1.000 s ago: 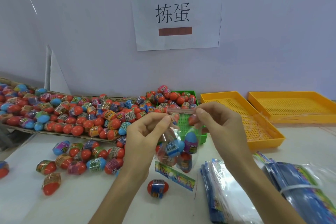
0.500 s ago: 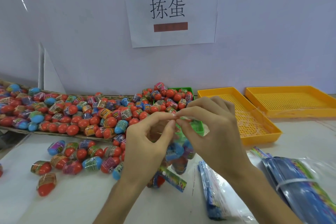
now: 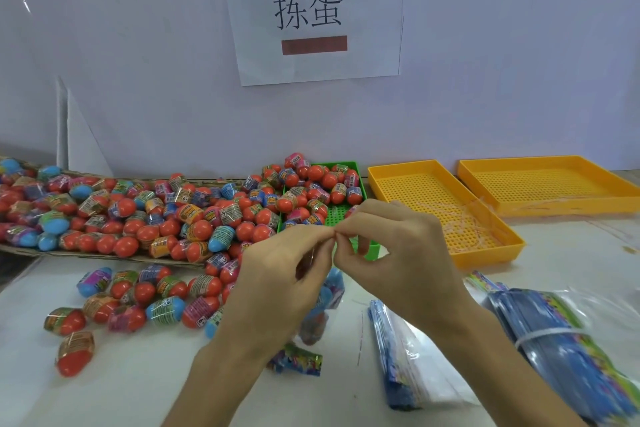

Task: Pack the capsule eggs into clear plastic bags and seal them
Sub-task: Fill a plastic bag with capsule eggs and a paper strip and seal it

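A clear plastic bag (image 3: 323, 305) with several capsule eggs inside hangs between my hands above the white table. My left hand (image 3: 277, 288) and my right hand (image 3: 391, 253) both pinch the bag's top edge, fingertips meeting at the middle of the seal. The printed card end of the bag (image 3: 298, 362) rests on the table. A large heap of red and blue capsule eggs (image 3: 156, 215) lies on a cardboard sheet at the left, and loose eggs (image 3: 138, 298) sit on the table in front of it.
A green tray (image 3: 356, 204) with more eggs stands behind my hands. Two yellow perforated trays (image 3: 446, 211) (image 3: 554, 184) stand at the right. Stacks of flat empty bags (image 3: 408, 364) (image 3: 561, 347) lie at the lower right. A paper sign hangs on the wall.
My hands have come together from the two ends of the bag's top to its middle, still pinching the seal. The bag has sunk lower behind my left hand.
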A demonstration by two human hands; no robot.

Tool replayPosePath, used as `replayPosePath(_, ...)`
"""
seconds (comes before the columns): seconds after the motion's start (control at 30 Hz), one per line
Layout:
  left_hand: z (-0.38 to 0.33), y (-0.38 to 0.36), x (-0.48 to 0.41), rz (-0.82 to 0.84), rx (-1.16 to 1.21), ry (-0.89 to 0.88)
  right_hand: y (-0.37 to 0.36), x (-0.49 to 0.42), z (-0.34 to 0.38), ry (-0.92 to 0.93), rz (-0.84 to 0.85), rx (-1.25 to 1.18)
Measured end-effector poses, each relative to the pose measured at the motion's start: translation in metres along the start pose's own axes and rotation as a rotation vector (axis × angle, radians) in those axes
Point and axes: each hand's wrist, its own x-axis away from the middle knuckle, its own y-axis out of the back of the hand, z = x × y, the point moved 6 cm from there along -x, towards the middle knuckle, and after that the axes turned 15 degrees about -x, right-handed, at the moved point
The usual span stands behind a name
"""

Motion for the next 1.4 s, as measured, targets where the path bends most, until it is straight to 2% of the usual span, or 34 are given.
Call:
replayPosePath(0.3,0.001,0.0,-0.001,0.017,0.087,0.008,0.002,0.002,0.002,0.066,-0.086,-0.005)
replayPosePath(0.53,0.004,0.001,-0.001,0.016,0.111,0.008,0.003,0.005,-0.004,0.024,-0.164,-0.085)
replayPosePath(0.67,0.006,0.003,0.0,0.006,0.193,0.082,0.024,0.003,-0.017,-0.033,-0.285,-0.095)
replayPosePath(0.73,0.009,0.005,-0.001,-0.021,0.265,0.179,0.036,0.004,-0.028,-0.128,-0.394,-0.153)
replayPosePath(0.83,0.02,0.01,-0.001,-0.101,0.409,0.367,0.055,0.012,-0.054,-0.37,-0.64,-0.384)
replayPosePath(0.97,0.042,0.023,0.0,-0.256,0.466,0.55,0.127,0.049,-0.1,-0.595,-1.31,-0.644)
replayPosePath(1.0,0.048,0.024,0.0,-0.271,0.474,0.588,0.143,0.061,-0.11,-0.626,-1.404,-0.686)
replayPosePath(1.03,0.053,0.024,0.001,-0.279,0.476,0.621,0.151,0.065,-0.116,-0.654,-1.386,-0.702)
replayPosePath(1.07,0.056,0.024,0.001,-0.283,0.473,0.649,0.153,0.061,-0.119,-0.691,-1.26,-0.689)
replayPosePath(1.13,0.06,0.023,0.003,-0.283,0.474,0.685,0.131,0.041,-0.119,-0.788,-0.797,-0.619)
replayPosePath(1.23,0.061,0.02,0.003,-0.264,0.461,0.687,0.074,0.034,-0.113,-0.921,0.031,-0.407)
replayPosePath(1.27,0.061,0.02,0.004,-0.259,0.455,0.683,0.061,0.038,-0.109,-0.889,0.263,-0.371)
replayPosePath(1.3,0.062,0.019,0.004,-0.257,0.453,0.68,0.055,0.04,-0.098,-0.845,0.429,-0.435)
replayPosePath(1.33,0.062,0.019,0.004,-0.257,0.455,0.679,0.055,0.038,-0.085,-0.779,0.525,-0.573)
replayPosePath(1.37,0.061,0.019,0.003,-0.258,0.458,0.678,0.063,0.033,-0.071,-0.682,0.535,-0.768)
replayPosePath(1.4,0.061,0.019,0.003,-0.256,0.458,0.674,0.073,0.02,-0.058,-0.537,0.45,-0.978)
